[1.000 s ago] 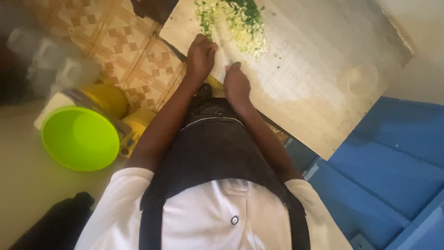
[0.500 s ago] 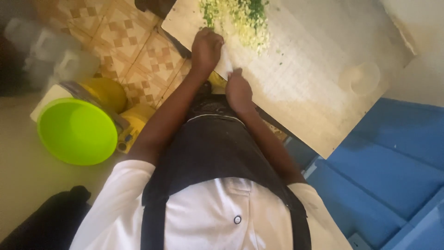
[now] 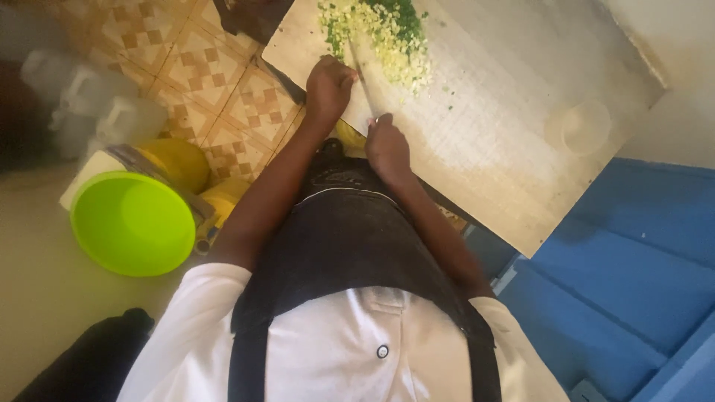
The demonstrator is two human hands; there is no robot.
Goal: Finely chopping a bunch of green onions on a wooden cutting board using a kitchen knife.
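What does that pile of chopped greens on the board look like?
The chopped greens form a loose heap of tiny bits, pale yellow-green at the near side and darker green at the far side. The heap lies at the far end of the pale cutting board, with stray bits scattered around it. A knife blade reaches its near edge.

A floor of tan patterned tiles (image 3: 223,82) is filling the upper left of the frame. A pale worktop (image 3: 521,97) is stretching across the upper middle and right, soft daylight lying on it. A blue panelled surface (image 3: 633,260) is taking up the lower right. At the left edge a lime green bowl (image 3: 130,223) is sitting beside yellow containers (image 3: 179,160), with clear plastic jugs (image 3: 89,104) blurring above them. A plain cream floor area (image 3: 37,298) is spreading over the lower left.
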